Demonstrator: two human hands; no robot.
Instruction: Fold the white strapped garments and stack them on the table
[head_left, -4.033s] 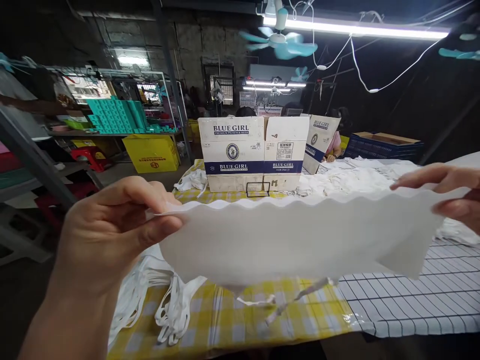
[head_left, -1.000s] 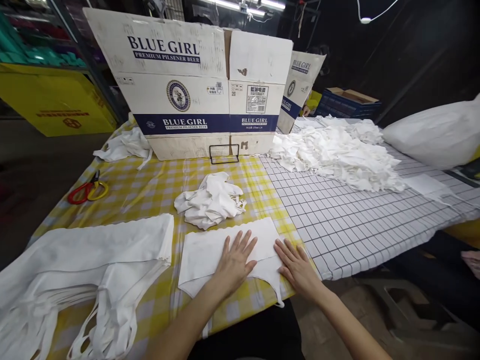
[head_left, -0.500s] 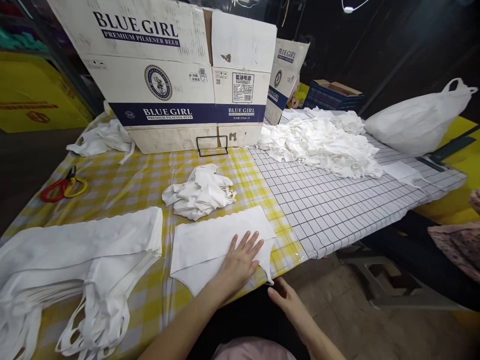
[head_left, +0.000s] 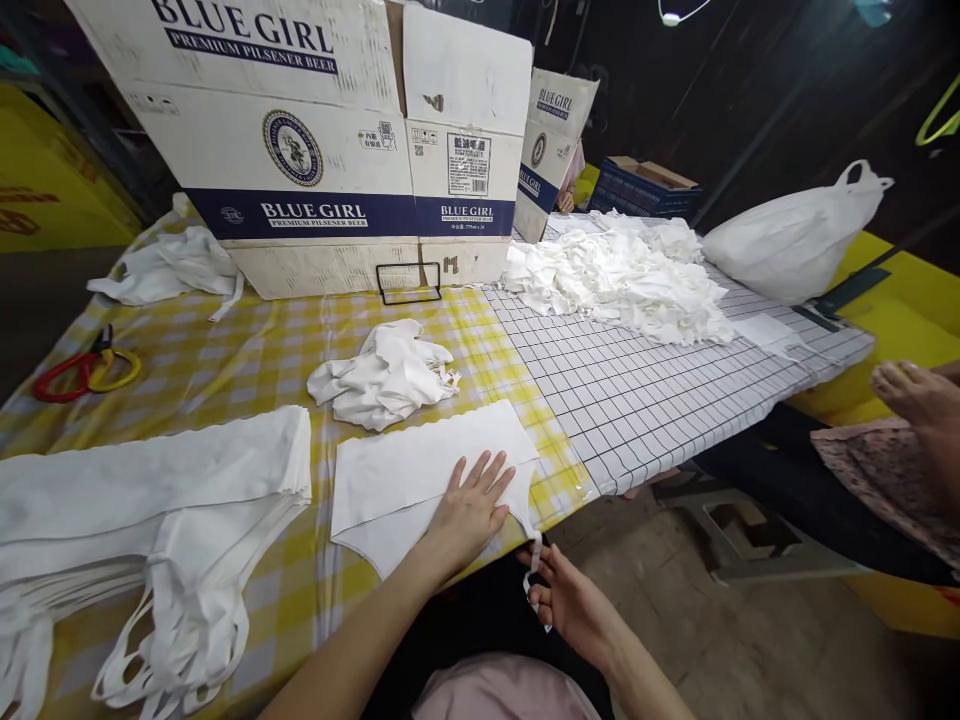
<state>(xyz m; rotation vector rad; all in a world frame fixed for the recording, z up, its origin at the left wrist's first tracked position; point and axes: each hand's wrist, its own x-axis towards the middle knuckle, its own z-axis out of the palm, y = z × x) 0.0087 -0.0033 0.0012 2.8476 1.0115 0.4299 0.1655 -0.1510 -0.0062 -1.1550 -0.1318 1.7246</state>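
Note:
A white strappy top (head_left: 375, 470), folded flat, lies on the yellow checked cloth at the table's front edge. My left hand (head_left: 469, 510) rests on it, palm down with fingers spread. From its right corner a thin white strap (head_left: 535, 550) hangs over the edge. My right hand (head_left: 570, 600) is just off the table, its curled fingers at this strap; part of the grip is hidden. To the left is a stack of similar white tops (head_left: 225, 480) with straps hanging loose. A crumpled white garment (head_left: 386, 375) lies just behind the folded top.
Red-and-yellow-handled scissors (head_left: 86, 372) lie at the left. Behind are a large beer carton (head_left: 315, 200) and a small black wire stand (head_left: 409, 285). On the right are a heap of white garments (head_left: 615, 280) and a white plastic bag (head_left: 795, 230). Another person's hand (head_left: 919, 395) shows at far right.
My right hand has moved from beside the strap's end to holding it, and more of the strap now hangs down. My left hand stays flat on the top. Another person's hand has come into view.

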